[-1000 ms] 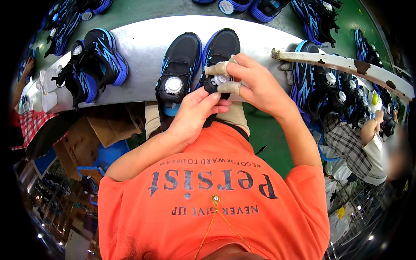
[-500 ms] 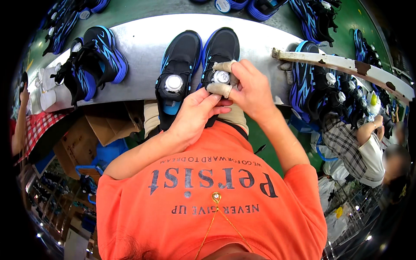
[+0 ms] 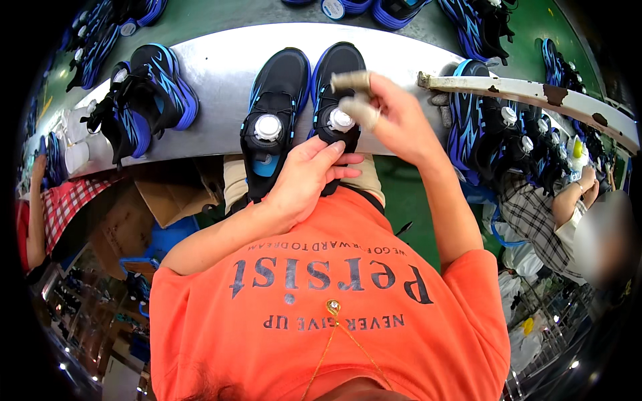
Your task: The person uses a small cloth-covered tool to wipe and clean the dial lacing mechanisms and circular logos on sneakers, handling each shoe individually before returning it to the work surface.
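Two black sneakers with blue-purple soles stand side by side in front of me, toes pointing away. The left sneaker (image 3: 276, 87) has a white round lacing dial (image 3: 268, 127) on its tongue. On the right sneaker (image 3: 340, 67) sits a matching white dial (image 3: 340, 120). My left hand (image 3: 311, 167) pinches the black tongue top of the right sneaker, thumb uppermost. Just right of that dial hovers my right hand (image 3: 398, 120), its thumb and index finger apart and wearing beige finger cots, somewhat blurred. Nothing shows between those fingers.
The sneakers rest on a shiny metal bench (image 3: 221, 60). Another pair of sneakers (image 3: 157, 90) stands to the left, several more (image 3: 491, 134) to the right beneath a chipped white bar (image 3: 521, 88). Co-workers (image 3: 67, 207) sit on both sides. A cardboard box (image 3: 174, 190) is below the bench.
My right hand has let go of the right sneaker's dial and drawn back to the right, its fingers spreading. My left hand stays at the tongue.
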Available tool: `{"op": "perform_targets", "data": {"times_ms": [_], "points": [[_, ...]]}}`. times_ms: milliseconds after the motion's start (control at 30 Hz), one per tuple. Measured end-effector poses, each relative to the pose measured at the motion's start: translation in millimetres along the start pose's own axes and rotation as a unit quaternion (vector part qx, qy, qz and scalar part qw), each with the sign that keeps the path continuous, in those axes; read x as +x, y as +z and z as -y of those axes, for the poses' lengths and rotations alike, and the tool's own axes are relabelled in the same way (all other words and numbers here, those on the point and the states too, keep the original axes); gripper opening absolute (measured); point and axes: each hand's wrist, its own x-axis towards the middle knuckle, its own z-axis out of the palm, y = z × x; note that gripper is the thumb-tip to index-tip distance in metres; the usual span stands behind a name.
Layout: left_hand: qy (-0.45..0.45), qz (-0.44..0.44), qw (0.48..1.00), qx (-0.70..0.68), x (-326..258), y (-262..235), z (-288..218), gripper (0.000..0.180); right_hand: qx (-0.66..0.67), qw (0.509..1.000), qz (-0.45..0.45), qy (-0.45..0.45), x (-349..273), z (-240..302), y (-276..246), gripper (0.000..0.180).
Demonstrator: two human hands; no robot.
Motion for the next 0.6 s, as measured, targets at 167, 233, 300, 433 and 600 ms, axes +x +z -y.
{"op": "perform_targets", "data": {"times_ms": [167,233,300,433,600], "points": [[0.018,-0.01,0.999,0.048,0,-3,4,0.021,-0.268,0.96,-0.065,-0.058,43,-42,6,0.026],[0.013,-0.011,0.998,0.052,-2,-3,3,0.02,-0.148,0.988,0.017,0.037,40,-35,-12,0.028],[0.013,-0.004,0.999,0.041,-3,-6,6,0.023,-0.141,0.985,0.074,-0.067,27,-26,-20,0.033],[0.015,-0.008,0.999,0.032,-1,-4,5,0.027,-0.205,0.96,0.164,-0.091,7,7,-20,0.035],[0.009,-0.006,0.999,0.037,-1,-1,1,0.031,-0.191,0.979,0.068,-0.026,-15,0,-4,0.038]]}}
